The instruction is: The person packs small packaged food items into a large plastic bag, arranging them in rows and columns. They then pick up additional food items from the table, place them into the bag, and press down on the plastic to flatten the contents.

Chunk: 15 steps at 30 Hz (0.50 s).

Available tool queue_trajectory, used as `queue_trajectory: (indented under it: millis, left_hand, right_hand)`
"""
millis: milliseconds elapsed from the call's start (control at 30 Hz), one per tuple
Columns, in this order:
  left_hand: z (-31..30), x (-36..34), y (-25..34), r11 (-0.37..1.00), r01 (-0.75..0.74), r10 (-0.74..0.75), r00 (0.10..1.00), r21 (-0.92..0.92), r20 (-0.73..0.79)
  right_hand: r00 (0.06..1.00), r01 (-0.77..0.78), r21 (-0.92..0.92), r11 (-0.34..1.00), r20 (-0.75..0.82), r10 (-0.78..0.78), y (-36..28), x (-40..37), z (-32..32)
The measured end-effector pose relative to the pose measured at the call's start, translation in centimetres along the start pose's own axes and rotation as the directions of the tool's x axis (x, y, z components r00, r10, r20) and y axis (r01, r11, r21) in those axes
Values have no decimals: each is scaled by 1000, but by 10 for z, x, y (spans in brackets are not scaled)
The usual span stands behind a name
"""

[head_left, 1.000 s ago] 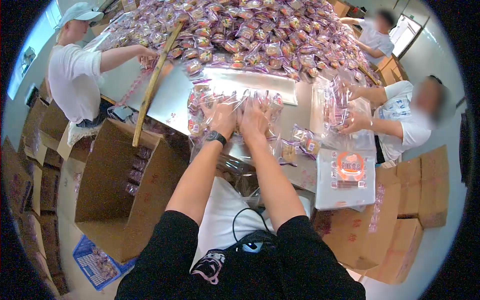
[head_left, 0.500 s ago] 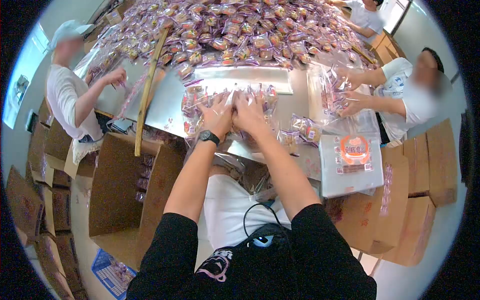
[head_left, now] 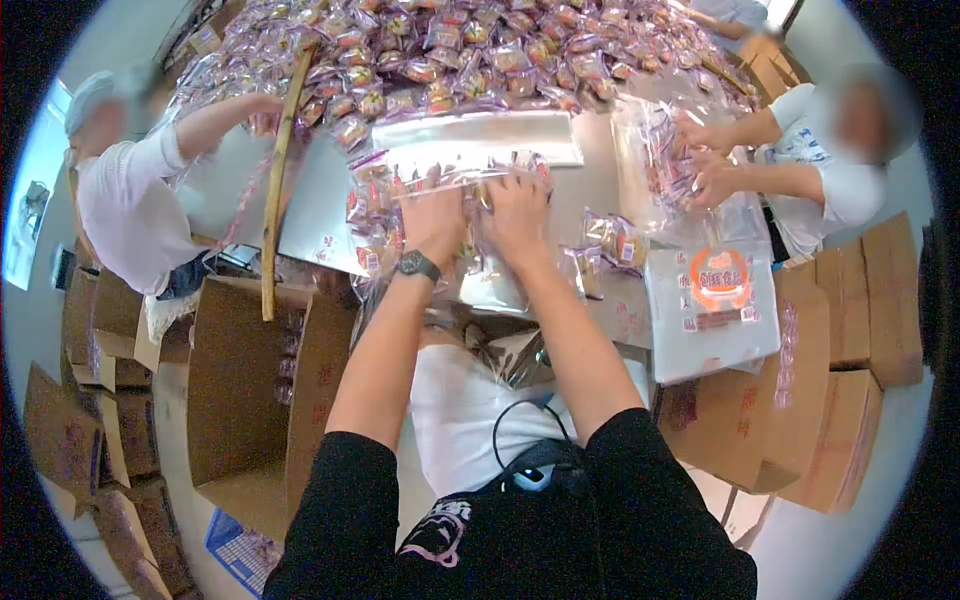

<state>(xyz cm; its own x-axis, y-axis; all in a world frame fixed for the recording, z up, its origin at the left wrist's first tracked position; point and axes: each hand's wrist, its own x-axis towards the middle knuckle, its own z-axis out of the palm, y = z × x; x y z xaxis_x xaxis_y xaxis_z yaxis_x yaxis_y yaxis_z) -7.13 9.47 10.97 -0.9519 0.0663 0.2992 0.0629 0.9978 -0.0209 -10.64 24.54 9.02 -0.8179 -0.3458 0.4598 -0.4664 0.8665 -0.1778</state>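
Plainly, the left hand (head_left: 434,215) and right hand (head_left: 518,215) point towards twelve o'clock, fingers extended among wrapped packs (head_left: 364,206) in a clear bag (head_left: 482,262); glare hides whether either grips. The packs' far row runs nine to three just around the fingertips, while a column drops towards six beside the left hand, the nearer one to it. The bag's loose film trails towards six, over the table (head_left: 325,225) edge. Outward, loose packs (head_left: 615,240) lie at four o'clock, nearer the right hand, then printed bags (head_left: 712,310). A wooden stick (head_left: 278,190) slants at ten, a big heap (head_left: 450,45) spreads at twelve, and a co-worker's hands (head_left: 712,178) work at two.
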Motion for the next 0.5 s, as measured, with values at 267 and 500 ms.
queue_trajectory:
  millis: [267,500]
  left_hand:
    - [-5,-10,-5,997,17,-15,999,-80,33]
    - [6,-9,-5,1000,8,-6,998,-24,64]
  right_hand:
    - [974,-12,48,999,-227,22,-11,-5,-3]
    - [959,124,-44,991,-249,-132,-9,-7,20]
